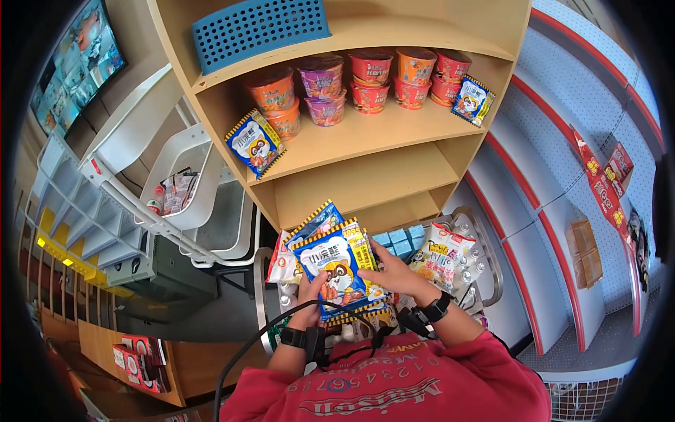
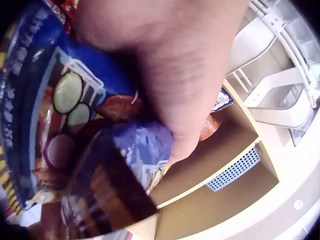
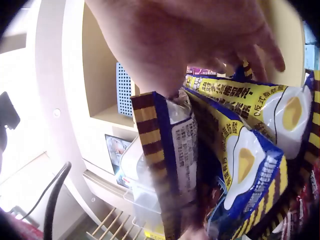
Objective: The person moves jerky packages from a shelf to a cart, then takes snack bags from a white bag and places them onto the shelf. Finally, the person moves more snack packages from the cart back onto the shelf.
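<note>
Both hands hold blue snack packets with a cartoon raccoon, yellow side panels and black-and-yellow striped ends. The front snack packet (image 1: 329, 253) faces up in the head view, and another packet (image 1: 320, 219) shows behind its top edge. My left hand (image 1: 311, 294) grips the lower left side, its thumb over the front; in the left wrist view a packet's food picture (image 2: 65, 110) lies beside that hand. On the right side, my right hand (image 1: 394, 273) holds the packets, thumb on the front. The right wrist view shows more than one packet (image 3: 245, 155) below that hand.
Ahead stands a wooden shelf (image 1: 394, 162) with stacked instant noodle cups (image 1: 369, 81), a raccoon packet (image 1: 254, 144) at its left end and another packet (image 1: 472, 100) at its right. Above sits a blue basket (image 1: 260, 32). A cart with bottles (image 1: 464, 278) and a white snack bag (image 1: 441, 257) stands below.
</note>
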Demonstrator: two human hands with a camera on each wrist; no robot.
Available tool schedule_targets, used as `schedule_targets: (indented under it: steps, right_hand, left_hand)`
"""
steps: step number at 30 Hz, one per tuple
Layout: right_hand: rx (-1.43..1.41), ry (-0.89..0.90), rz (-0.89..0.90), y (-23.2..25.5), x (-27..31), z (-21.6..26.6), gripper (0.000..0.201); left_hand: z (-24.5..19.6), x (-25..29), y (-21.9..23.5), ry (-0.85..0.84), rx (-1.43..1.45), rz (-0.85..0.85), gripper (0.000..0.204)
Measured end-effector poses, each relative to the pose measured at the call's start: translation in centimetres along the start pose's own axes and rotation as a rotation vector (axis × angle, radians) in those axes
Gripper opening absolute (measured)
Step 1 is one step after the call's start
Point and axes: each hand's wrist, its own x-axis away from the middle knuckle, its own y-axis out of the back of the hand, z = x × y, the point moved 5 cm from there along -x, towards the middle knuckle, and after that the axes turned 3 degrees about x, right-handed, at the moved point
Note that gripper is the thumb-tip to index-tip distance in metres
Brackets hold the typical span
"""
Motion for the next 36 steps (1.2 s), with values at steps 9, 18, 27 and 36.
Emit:
schedule_targets:
  steps: [9, 18, 27, 36]
  right_hand:
    - [0.635, -0.002, 0.12, 0.7, 0.5, 1.4, 0.062]
    - [-0.526, -0.267, 0.159, 0.7, 0.7, -0.9, 0.049]
    - [-0.364, -0.164, -0.247, 1.9, -0.1, -2.0, 0.032]
    - [-0.322, 0.032, -0.431, 4.2, -0.8, -0.3, 0.031]
  left_hand:
    - [0.8, 0.0, 0.2, 0.053, -0.117, 0.199, 0.049]
    - [-2.4, 0.5, -4.8, 0.028, -0.547, 0.385, 0.037]
    - [-1.2, -2.5, -4.2, 0.043, -0.596, 0.359, 0.036]
    - [-1.3, -1.8, -4.1, 0.013, -0.248, 0.667, 0.104]
